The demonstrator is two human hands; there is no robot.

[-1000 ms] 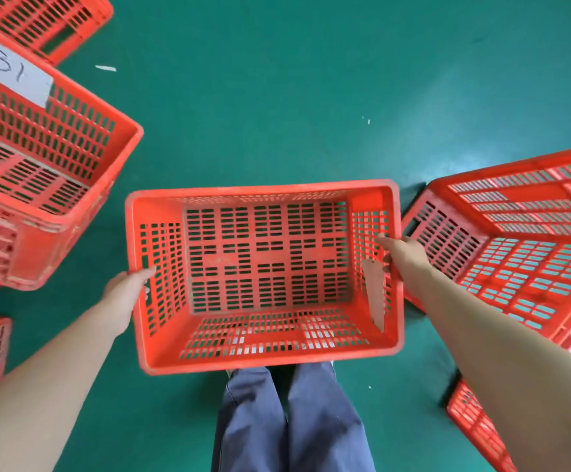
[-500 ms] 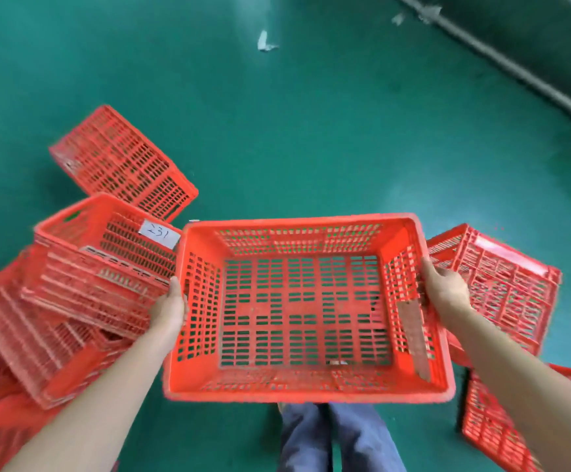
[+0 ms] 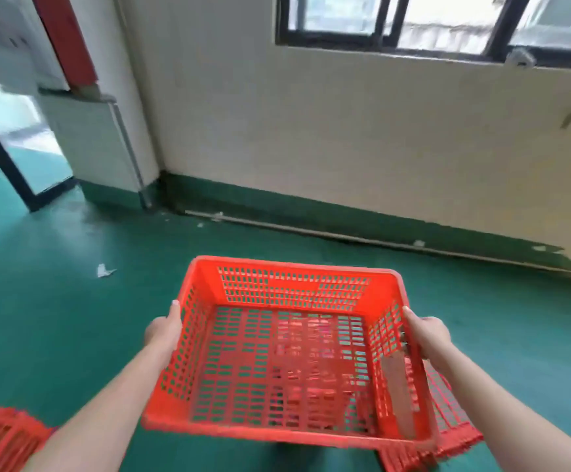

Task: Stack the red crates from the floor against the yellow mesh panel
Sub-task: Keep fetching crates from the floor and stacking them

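Nothing written, no number and no brand can be read anywhere in this view. The only label-like thing is a dull greyish strip [image 3: 398, 393] on the right inner wall of the red perforated plastic crate [image 3: 294, 291] (lower middle of the frame), and its face shows no legible marks.

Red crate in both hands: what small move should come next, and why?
Probably turn with it to find the yellow mesh panel: the left hand and right hand grip the empty red crate by its short sides, clear of the floor, yet only a wall and windows lie ahead, no panel.
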